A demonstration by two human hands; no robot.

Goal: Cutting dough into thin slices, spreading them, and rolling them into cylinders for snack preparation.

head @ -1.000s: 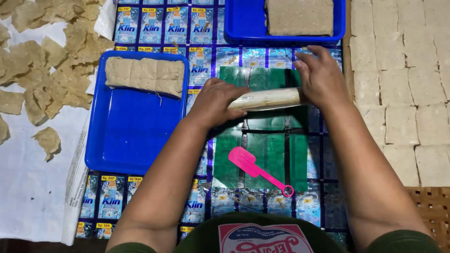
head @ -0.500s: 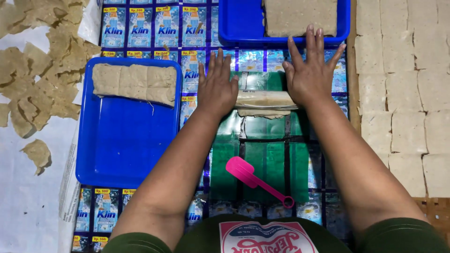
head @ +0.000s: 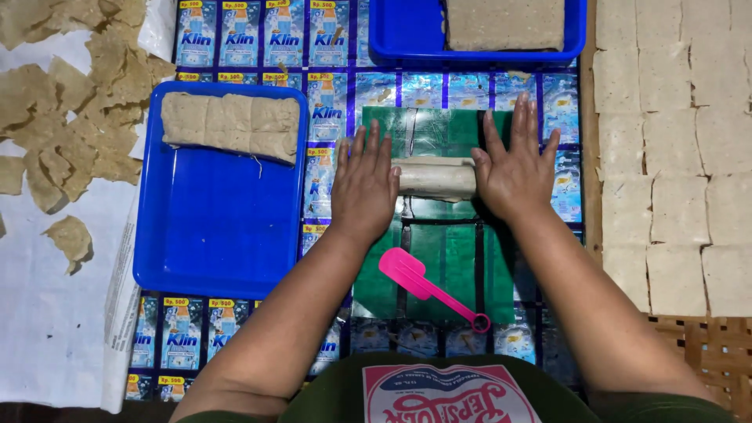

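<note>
Head view — left hand (head: 364,188) and right hand (head: 513,168), fingers flat and slightly spread, press a pale roll (head: 435,178).

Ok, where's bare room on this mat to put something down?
Free: the near half of the left blue tray, below its dough slab, and the green sheet around the pink spatula. Crowded: both hands, left hand and right hand, press the roll; squares fill the right, scraps the left.

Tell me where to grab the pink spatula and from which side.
Take the pink spatula by its thin handle near the ringed end, coming from above on the right-hand side. It lies flat and diagonal on the green sheet, its broad blade toward the left hand.
</note>
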